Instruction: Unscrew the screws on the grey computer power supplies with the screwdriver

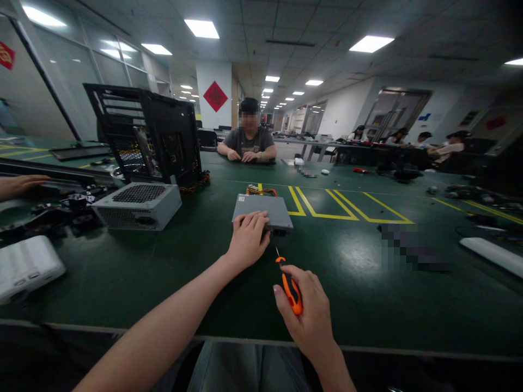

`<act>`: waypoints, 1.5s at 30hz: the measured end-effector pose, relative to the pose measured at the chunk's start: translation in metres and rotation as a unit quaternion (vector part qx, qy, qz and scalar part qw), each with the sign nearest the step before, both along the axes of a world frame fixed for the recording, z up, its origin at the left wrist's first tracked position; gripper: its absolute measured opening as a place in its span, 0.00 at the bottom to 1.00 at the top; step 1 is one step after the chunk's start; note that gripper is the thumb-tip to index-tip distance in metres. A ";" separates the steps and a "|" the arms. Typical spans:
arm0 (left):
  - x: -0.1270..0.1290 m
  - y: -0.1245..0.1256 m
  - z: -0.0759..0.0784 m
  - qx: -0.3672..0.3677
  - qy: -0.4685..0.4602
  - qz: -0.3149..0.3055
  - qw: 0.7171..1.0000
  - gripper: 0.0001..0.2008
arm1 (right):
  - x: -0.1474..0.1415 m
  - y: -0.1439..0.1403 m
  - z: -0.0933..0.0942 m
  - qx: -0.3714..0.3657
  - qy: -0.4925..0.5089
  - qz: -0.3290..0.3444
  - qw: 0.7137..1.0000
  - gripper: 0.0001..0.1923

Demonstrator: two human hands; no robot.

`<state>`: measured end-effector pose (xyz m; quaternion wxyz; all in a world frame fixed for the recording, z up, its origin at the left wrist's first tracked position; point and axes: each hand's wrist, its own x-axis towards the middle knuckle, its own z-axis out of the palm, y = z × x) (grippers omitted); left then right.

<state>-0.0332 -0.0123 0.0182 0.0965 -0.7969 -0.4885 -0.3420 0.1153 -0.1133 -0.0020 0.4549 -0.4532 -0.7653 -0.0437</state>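
A grey computer power supply lies flat on the green table before me, its coloured cables bunched behind it. My left hand lies over its near left corner, fingers on the top and thumb by the front edge, gripping it. In my right hand is a screwdriver with an orange and black handle, held between thumb and fingers. Its thin shaft points away from me at the power supply's near face, close to the black socket. Whether the tip touches a screw is too small to tell.
A second power supply stands at left, before an open black computer case. A white power strip lies near left. Another person's hand reaches in at far left. Across the table sits a person. Yellow tape marks the tabletop.
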 end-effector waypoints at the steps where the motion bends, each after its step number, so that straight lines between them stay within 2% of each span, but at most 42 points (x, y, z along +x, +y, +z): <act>1: 0.000 0.000 0.000 -0.001 -0.001 0.000 1.000 0.12 | 0.000 0.000 -0.001 0.003 0.009 -0.003 1.000 0.11; 9: 0.000 -0.001 0.000 -0.001 -0.001 -0.002 1.000 0.12 | 0.000 0.000 -0.002 0.014 -0.019 -0.003 1.000 0.05; 18: 0.000 0.000 0.001 0.007 0.002 0.001 1.000 0.11 | 0.000 -0.001 -0.001 0.020 -0.040 0.012 0.999 0.10; 25: 0.000 0.001 -0.001 -0.001 0.003 0.003 1.000 0.12 | 0.001 -0.001 0.001 -0.003 -0.038 0.016 0.999 0.07; 32: 0.000 0.001 -0.001 0.001 0.000 -0.001 1.000 0.11 | 0.003 0.000 -0.002 -0.020 -0.029 0.015 0.999 0.12; 38: -0.001 0.002 -0.002 0.010 0.000 -0.002 1.000 0.12 | 0.002 0.000 0.000 0.000 -0.006 0.018 1.000 0.10; 45: 0.000 0.001 -0.001 0.006 0.002 0.000 1.000 0.12 | 0.000 0.000 0.000 0.013 -0.035 0.014 0.999 0.07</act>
